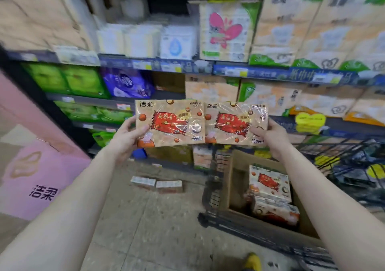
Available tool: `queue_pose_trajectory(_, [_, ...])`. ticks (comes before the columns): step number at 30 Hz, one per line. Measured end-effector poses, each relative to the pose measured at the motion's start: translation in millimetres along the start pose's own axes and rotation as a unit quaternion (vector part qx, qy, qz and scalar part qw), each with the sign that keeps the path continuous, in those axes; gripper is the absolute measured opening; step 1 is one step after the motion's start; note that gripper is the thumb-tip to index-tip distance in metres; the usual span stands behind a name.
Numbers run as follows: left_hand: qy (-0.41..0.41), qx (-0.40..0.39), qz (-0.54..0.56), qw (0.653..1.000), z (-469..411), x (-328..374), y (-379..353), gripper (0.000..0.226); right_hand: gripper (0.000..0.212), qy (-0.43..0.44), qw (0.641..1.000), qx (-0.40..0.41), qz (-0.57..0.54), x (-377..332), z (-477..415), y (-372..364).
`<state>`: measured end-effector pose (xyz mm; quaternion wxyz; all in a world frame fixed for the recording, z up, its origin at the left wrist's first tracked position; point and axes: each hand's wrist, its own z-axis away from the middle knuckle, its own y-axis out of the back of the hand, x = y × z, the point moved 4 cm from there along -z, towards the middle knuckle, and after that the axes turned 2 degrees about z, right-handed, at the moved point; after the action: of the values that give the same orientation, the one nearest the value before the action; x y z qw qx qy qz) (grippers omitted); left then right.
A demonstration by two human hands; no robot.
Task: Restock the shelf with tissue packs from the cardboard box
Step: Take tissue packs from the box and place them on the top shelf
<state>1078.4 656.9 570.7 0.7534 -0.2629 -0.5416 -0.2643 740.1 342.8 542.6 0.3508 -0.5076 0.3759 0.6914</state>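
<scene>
A: Head view showed which step?
B: Carrying. Left hand (pixel 127 138) gripped 1 tissue pack (pixel 169 122), right hand (pixel 269 138) a 2nd pack (pixel 235 122), touching side by side before the shelf (pixel 158 65). Next probably needed a shelf gap.

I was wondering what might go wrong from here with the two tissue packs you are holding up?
1. The left hand grips only the outer edge of the left tissue pack and the right hand that of the right tissue pack; nothing supports where they meet, so they may buckle and fall.
2. Two small packs lie on the floor by the shelf and might trip you.
</scene>
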Motion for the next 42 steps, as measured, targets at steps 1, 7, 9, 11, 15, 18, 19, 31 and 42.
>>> queue_pose_trajectory(1, [-0.011,-0.001,-0.001,1.000,6,13,20,0.064,0.051,0.013,1.000,0.006,0.003,-13,8,-16])
queue_pose_trajectory(7, [-0.070,0.011,0.020,0.997,38,90,122,0.057,0.061,0.072,0.997,0.005,-0.018,-88,41,-95])
queue_pose_trajectory(9, [-0.093,0.014,0.028,0.995,41,113,148,0.046,0.059,0.092,0.995,-0.006,-0.039,-116,47,-116])
queue_pose_trajectory(11, [-0.109,0.024,0.026,0.993,42,137,170,0.044,0.056,0.112,0.993,-0.005,-0.045,-141,49,-134])
queue_pose_trajectory(15, [-0.129,0.027,0.043,0.990,30,178,203,0.042,0.048,0.136,0.988,0.009,-0.076,-185,39,-160])
queue_pose_trajectory(18, [-0.150,0.024,0.052,0.987,13,206,216,0.059,0.037,0.150,0.984,0.007,-0.091,-218,23,-178])
queue_pose_trajectory(19, [-0.156,0.019,0.050,0.986,6,216,218,0.066,0.036,0.155,0.984,0.009,-0.092,-229,16,-183])
queue_pose_trajectory(31, [-0.186,0.006,0.055,0.981,-106,308,212,0.043,0.052,0.234,0.963,0.004,-0.136,-342,-60,-223])
queue_pose_trajectory(42, [-0.206,-0.055,0.065,0.975,-184,357,204,0.053,0.048,0.259,0.955,0.049,-0.138,-378,-81,-232])
